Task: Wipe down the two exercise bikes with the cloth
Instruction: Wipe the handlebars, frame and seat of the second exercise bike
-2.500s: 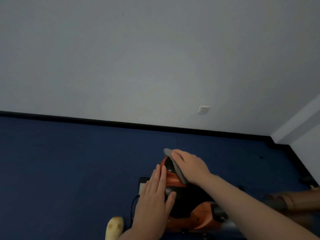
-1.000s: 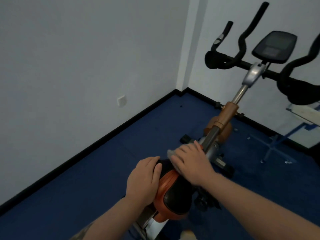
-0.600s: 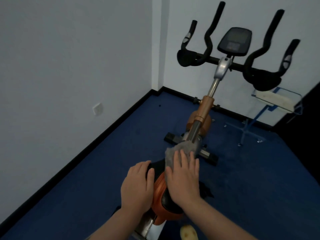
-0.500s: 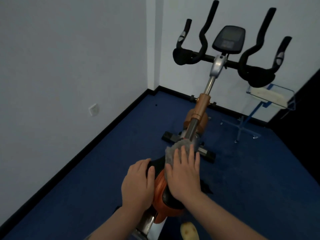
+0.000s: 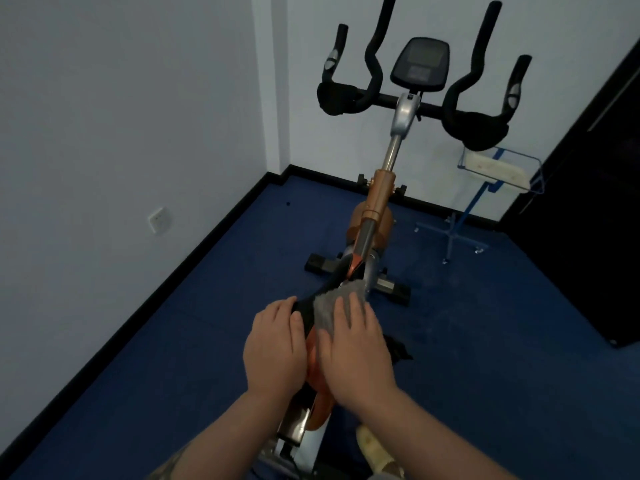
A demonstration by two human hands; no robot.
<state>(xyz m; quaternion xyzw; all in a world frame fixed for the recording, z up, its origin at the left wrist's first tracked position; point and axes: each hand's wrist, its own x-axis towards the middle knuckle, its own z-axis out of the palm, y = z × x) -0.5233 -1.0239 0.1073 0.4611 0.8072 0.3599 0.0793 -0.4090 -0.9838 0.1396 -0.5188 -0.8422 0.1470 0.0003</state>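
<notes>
Both hands are laid on the saddle of the orange-and-black exercise bike (image 5: 375, 202), the grey cloth being pressed under the right one.

Compared with half a second ago, the blue carpeted floor (image 5: 173, 341) and the bike are framed from slightly further right, and the black handlebars (image 5: 412, 102) with the dark oval console (image 5: 419, 64) now sit higher in view. The orange-edged black saddle (image 5: 313, 355) is covered on its left side by the left hand (image 5: 275, 348), fingers relaxed and draped over the edge without gripping. The right hand (image 5: 356, 355) is laid flat, fingers (image 5: 349, 313) straight and together. The grey fuzzy cloth (image 5: 334, 303) is held beneath them on the saddle's nose, its front edge protruding past the fingertips.
</notes>
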